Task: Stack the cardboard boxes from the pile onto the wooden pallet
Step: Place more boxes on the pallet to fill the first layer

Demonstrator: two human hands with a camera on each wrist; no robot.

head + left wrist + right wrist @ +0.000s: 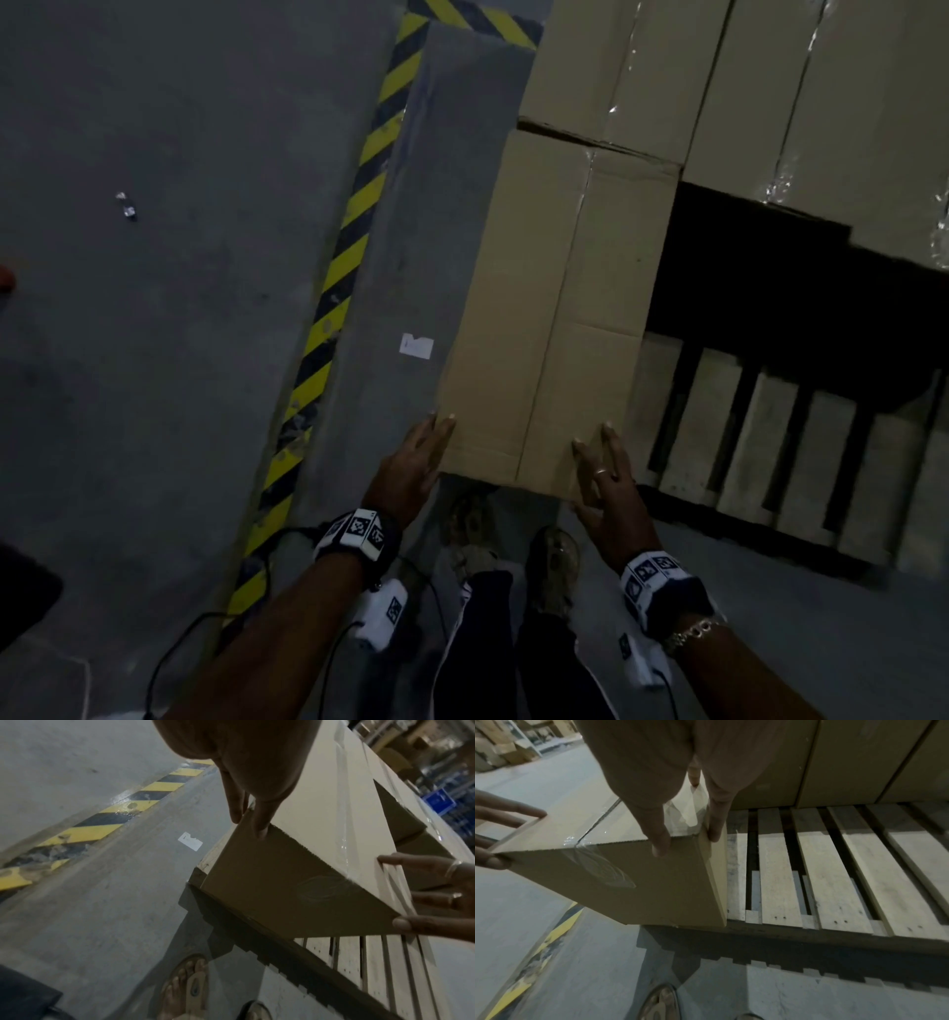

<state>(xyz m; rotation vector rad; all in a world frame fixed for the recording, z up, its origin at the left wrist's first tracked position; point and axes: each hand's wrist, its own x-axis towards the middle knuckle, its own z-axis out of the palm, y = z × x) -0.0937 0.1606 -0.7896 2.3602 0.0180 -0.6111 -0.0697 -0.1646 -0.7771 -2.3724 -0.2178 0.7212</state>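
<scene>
A long taped cardboard box (544, 318) lies along the left edge of the wooden pallet (770, 462), its near end overhanging the pallet's front. My left hand (421, 452) rests at the box's near left corner with straight fingers. In the left wrist view those fingers (239, 805) straddle the corner of the box (295, 882). My right hand (601, 467) sits at the near right corner. In the right wrist view its thumb (659, 841) lies over the box's (628, 882) near top edge, and a finger lies on the right side. Bare slats of the pallet (834, 872) show beside it.
More cardboard boxes (744, 77) stand packed across the far part of the pallet, touching the long box's far end. A yellow and black floor stripe (354, 246) runs to the left. My sandalled feet (513, 555) stand just before the pallet. A white paper scrap (416, 345) lies on the concrete.
</scene>
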